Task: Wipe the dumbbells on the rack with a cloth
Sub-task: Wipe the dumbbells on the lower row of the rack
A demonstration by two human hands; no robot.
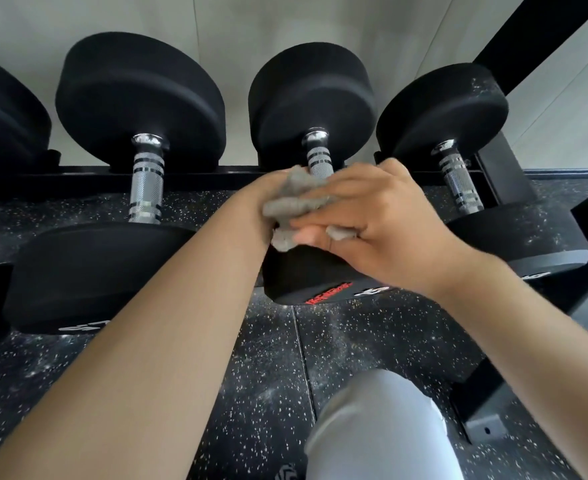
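Rack [199, 173] is carrying a row of black dumbbells. Left dumbbell [140, 98] is looking clean, though I cannot confirm wiping; right dumbbell [441, 105] is showing pale dust on its heads, so I am judging it outstanding. Middle dumbbell [311, 91] is receiving attention: my left hand [268, 192] and right hand [372, 216] are both curling round its handle, clutching the grey cloth [296, 199] bunched against the grip.

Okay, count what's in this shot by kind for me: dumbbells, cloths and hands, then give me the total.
dumbbells: 4, the leftmost cut off by the frame edge
cloth: 1, grey
hands: 2, left hand and right hand
Total: 7
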